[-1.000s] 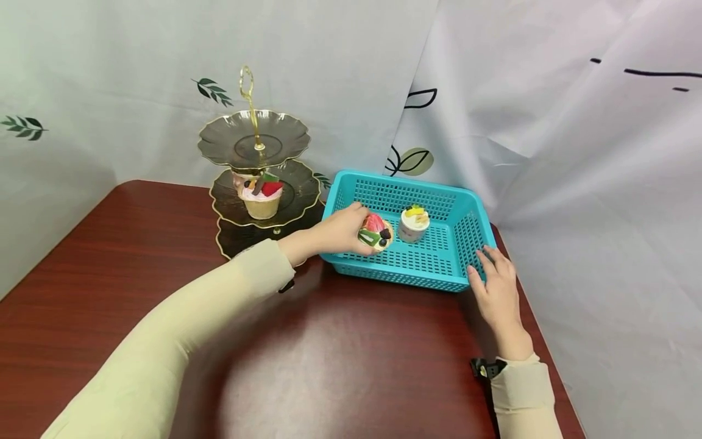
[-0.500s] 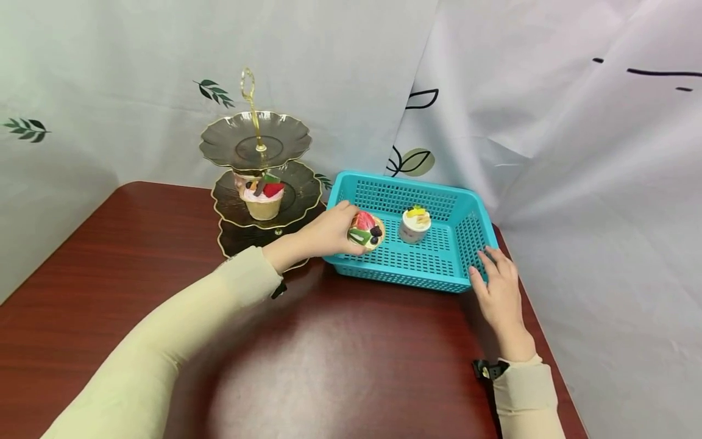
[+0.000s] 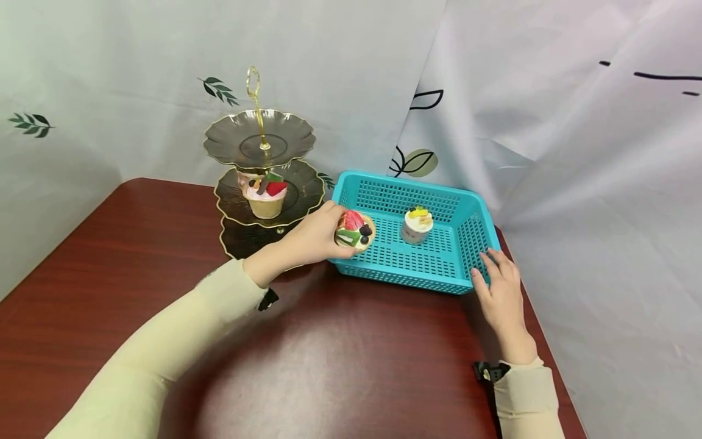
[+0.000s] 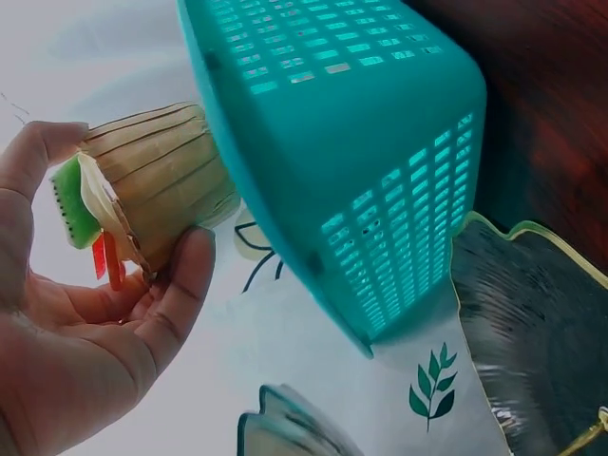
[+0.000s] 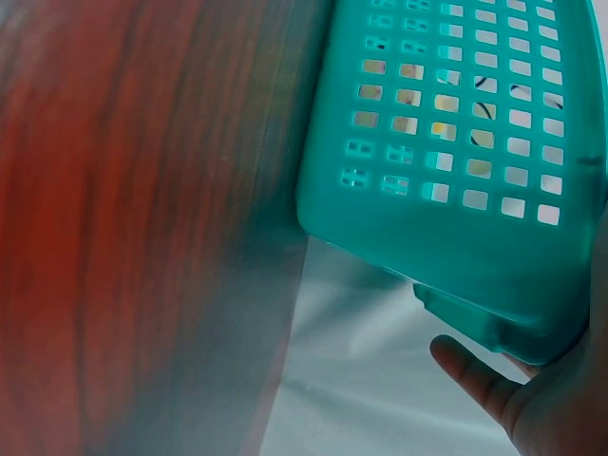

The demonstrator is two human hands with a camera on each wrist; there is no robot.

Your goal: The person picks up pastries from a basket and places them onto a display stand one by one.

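My left hand [image 3: 311,239] pinches a fruit-topped cupcake [image 3: 356,232] between thumb and fingers, over the left end of the turquoise basket [image 3: 408,282]. Seen from the left wrist, the cupcake's ribbed tan cup [image 4: 163,180] is tilted, its kiwi and red fruit topping towards the palm. Inside the basket stands a white cup dessert [image 3: 417,227] with yellow fruit on top. My right hand [image 3: 500,299] rests at the basket's right front corner, fingers relaxed on the rim; from the right wrist, its thumb [image 5: 472,374] points out straight.
Left of the basket stands a dark tiered stand [image 3: 260,137] with gold edges. A pink-topped cupcake [image 3: 267,201] sits on its middle tier, with another dessert partly hidden behind. The dark red table [image 3: 329,353] meets a pale curtain [image 3: 351,73] at the back and right.
My left hand has drawn the fruit-topped cupcake leftward, away from the white cup dessert towards the basket's left rim. The right hand stays in place at the basket's corner.
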